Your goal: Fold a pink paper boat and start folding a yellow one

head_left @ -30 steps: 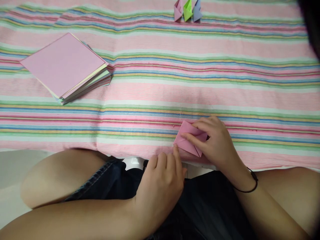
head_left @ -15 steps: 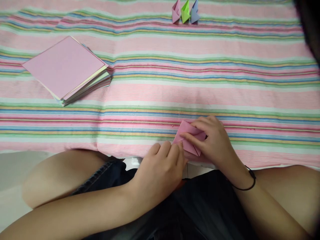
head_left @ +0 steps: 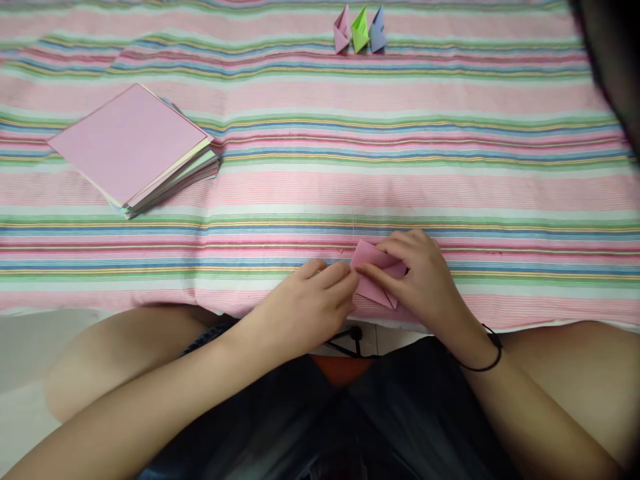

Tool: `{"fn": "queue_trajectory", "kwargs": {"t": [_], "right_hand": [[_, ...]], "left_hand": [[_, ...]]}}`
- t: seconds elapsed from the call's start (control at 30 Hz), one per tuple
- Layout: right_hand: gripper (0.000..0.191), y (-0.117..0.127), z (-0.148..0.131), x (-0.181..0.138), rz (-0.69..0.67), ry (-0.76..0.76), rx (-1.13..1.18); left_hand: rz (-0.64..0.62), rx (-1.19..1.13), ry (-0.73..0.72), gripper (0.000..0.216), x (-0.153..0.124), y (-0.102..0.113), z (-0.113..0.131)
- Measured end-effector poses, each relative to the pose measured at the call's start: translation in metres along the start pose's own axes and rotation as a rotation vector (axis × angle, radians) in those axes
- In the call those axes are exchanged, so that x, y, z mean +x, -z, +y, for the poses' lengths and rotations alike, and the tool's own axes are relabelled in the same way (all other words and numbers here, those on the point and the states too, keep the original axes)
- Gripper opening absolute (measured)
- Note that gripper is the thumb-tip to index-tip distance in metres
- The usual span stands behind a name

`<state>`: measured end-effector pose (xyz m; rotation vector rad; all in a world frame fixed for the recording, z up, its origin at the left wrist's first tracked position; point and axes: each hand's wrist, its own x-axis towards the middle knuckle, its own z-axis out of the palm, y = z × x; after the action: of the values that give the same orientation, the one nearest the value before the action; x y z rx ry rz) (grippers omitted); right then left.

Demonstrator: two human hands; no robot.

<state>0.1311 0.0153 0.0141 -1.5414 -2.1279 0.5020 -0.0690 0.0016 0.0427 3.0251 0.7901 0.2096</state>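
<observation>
A small folded pink paper (head_left: 373, 288) lies on the striped cloth (head_left: 400, 187) near its front edge. My right hand (head_left: 423, 280) presses down on it, fingers curled over its right half. My left hand (head_left: 313, 300) touches its left edge, fingers bent and closed together against the paper. Both knees and dark shorts show below the cloth.
A stack of square coloured papers (head_left: 135, 150), pink on top, rests at the left. Three small folded paper shapes, pink (head_left: 342, 30), green (head_left: 359, 30) and blue (head_left: 378, 30), stand in a row at the far edge. A dark strand of hair (head_left: 610, 60) hangs at the upper right.
My left hand has risen from my lap up to the left edge of the folded paper. The right hand has stayed on the paper.
</observation>
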Motion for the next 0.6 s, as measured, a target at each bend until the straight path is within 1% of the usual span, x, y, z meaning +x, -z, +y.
{"fn": "queue_trajectory", "kwargs": {"t": [0.1,0.2,0.37,0.6], "right_hand": [[0.022,0.000,0.000,0.000,0.005,0.003,-0.002],[0.021,0.003,0.000,0.000,0.002,0.001,0.016],[0.015,0.012,0.002,-0.003,-0.031,-0.012,0.159],[0.018,0.010,0.000,-0.003,0.045,-0.031,0.172]], "left_hand": [[-0.006,-0.037,-0.004,0.018,-0.001,-0.005,-0.004],[0.007,-0.061,0.009,0.017,-0.001,-0.008,-0.003],[0.030,-0.063,0.022,0.017,-0.001,-0.010,0.001],[0.044,-0.011,0.047,0.015,0.002,-0.013,0.007]]}}
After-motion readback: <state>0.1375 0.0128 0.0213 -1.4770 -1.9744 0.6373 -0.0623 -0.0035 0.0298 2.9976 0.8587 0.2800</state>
